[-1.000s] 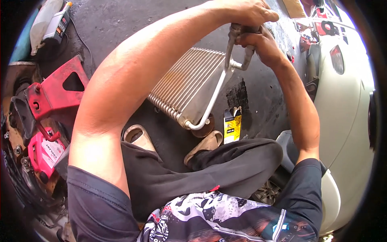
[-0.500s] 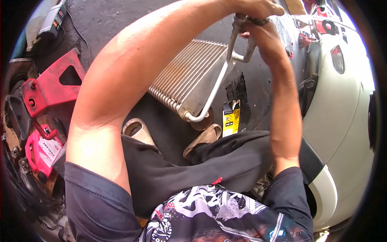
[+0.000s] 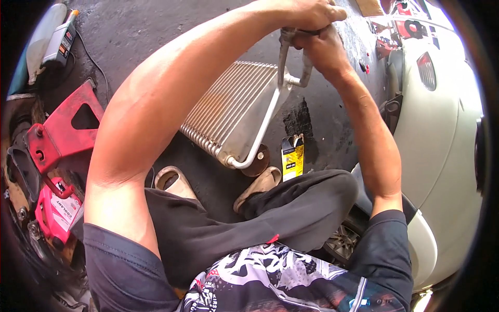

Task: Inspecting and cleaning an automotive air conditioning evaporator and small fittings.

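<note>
A silver finned heat-exchanger core (image 3: 234,104) with metal pipes lies tilted on the dark floor, past my feet. One bright pipe (image 3: 262,127) runs along its side; two duller pipes (image 3: 283,54) rise from its far corner. My right hand (image 3: 323,51) is closed around the upper ends of these pipes. Just above it, my left hand (image 3: 312,14) is closed too, its fingers curled over the same spot near the top of the picture. What its fingers hold is hidden. A dark ring or fitting shows between the two hands.
A yellow-and-black box (image 3: 292,158) and a brown round disc (image 3: 255,162) sit by my sandal (image 3: 260,187). To the left are a red metal stand (image 3: 65,127), a pink coolant jug (image 3: 56,210) and a grey bottle (image 3: 60,47). A white car (image 3: 436,140) stands close at right.
The view has shifted, so core and hands appear a little further left. My right elbow has swung outward, and the left hand has shifted slightly over the pipe ends.
</note>
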Demonstrator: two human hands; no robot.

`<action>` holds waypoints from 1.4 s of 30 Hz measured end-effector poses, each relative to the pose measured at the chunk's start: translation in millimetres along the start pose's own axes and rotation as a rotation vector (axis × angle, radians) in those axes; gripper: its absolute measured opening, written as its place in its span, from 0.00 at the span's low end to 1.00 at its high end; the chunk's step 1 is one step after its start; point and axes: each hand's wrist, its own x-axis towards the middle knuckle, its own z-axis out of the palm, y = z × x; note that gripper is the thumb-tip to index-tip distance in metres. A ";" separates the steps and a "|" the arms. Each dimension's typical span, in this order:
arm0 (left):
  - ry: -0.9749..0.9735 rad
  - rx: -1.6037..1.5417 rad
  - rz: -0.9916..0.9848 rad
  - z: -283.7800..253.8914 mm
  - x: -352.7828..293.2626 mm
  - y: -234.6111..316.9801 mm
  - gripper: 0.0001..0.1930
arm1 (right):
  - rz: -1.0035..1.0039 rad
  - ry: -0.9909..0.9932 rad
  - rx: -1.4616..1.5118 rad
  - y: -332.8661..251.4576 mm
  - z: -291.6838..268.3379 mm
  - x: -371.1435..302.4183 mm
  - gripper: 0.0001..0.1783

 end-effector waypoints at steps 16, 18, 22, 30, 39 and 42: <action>-0.126 0.044 0.184 -6.9 10.4 -26.6 0.14 | 0.121 -0.528 0.430 -6.7 -21.8 19.9 0.14; -0.123 0.200 0.394 -2.3 12.6 -26.9 0.12 | 0.131 -0.577 0.405 -4.8 -26.4 21.0 0.14; -0.112 0.284 0.388 -2.5 11.7 -29.1 0.11 | 0.081 -0.626 0.425 -3.2 -21.1 19.3 0.15; -0.179 0.060 0.162 -9.2 10.6 -24.0 0.18 | 0.052 -0.209 0.242 5.9 -2.0 9.9 0.13; -0.145 -0.046 -0.016 -18.6 -7.7 -4.7 0.20 | -0.063 0.247 -0.089 -21.6 26.4 1.5 0.11; -0.227 0.121 -0.291 -23.1 12.7 45.4 0.21 | -0.162 0.374 -0.480 -20.8 27.6 2.1 0.15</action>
